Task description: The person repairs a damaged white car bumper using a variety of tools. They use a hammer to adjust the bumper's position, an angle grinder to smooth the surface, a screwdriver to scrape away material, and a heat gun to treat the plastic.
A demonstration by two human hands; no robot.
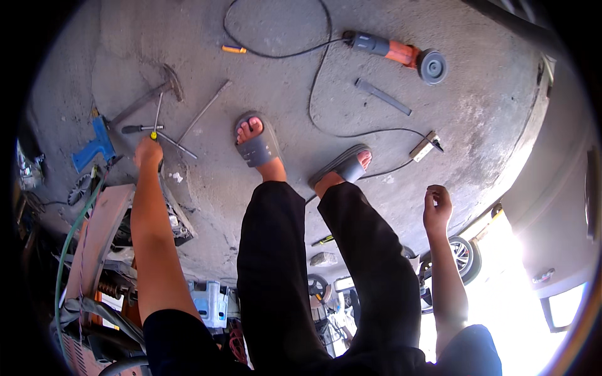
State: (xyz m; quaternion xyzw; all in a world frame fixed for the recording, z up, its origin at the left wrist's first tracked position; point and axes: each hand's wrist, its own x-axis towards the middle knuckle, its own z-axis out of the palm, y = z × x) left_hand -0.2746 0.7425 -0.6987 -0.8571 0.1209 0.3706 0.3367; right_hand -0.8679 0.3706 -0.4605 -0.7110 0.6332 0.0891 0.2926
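Note:
My left hand [148, 152], at the left, is closed round a screwdriver [154, 134] with a yellow handle end, its thin shaft pointing away from me. Just beyond it on the ground lie a dark-handled screwdriver [139, 129], a short metal rod [180, 146] and a hammer [139, 104]. A longer thin rod [205, 109] rests to their right. Left of the hand is a tool with a blue handle [95, 145], perhaps a handsaw; its far part is unclear. Raised at the right, my right hand [438, 210] has its fingers curled in, with nothing visible in them.
An orange-and-grey angle grinder [401, 53] lies far off, its black cord [311, 94] looping to a power strip [426, 146]. Near it is a flat grey bar [382, 97]. A small orange-yellow piece [234, 49] sits by the cord. Machine parts [103, 229] and a green hose [70, 250] crowd the lower left.

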